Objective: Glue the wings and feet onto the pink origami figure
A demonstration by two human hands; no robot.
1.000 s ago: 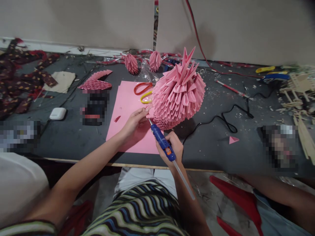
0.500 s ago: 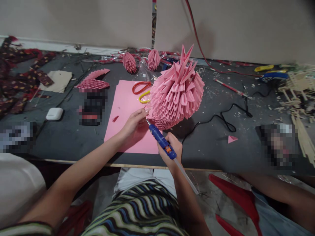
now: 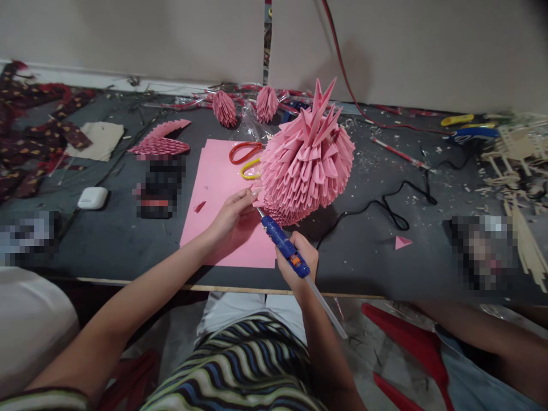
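A large pink folded-paper model (image 3: 306, 165) with tall points on top stands partly on a pink sheet (image 3: 214, 188). At its lower left side, my left hand (image 3: 237, 212) pinches a small pink paper piece, partly hidden by the fingers. My right hand (image 3: 299, 260) is wrapped round a blue glue gun (image 3: 280, 242), whose metal nozzle points up and left, close to my left fingertips. A clear glue stick (image 3: 327, 308) sticks out of the gun's back end. Scissors with a red handle loop (image 3: 245, 153) and a yellow loop (image 3: 250, 169) lie left of the model.
Two small pink paper pieces (image 3: 224, 108) stand at the back. On the left are a folded pink chain (image 3: 160, 145) and a white case (image 3: 93, 198). A black cord (image 3: 377, 202) crosses the right side. Wood sticks (image 3: 524, 240) lie far right, near another person's arm (image 3: 483, 331).
The glue gun has shifted slightly right and down in my right hand, with its nozzle a little farther from my left fingertips. My left hand has barely moved.
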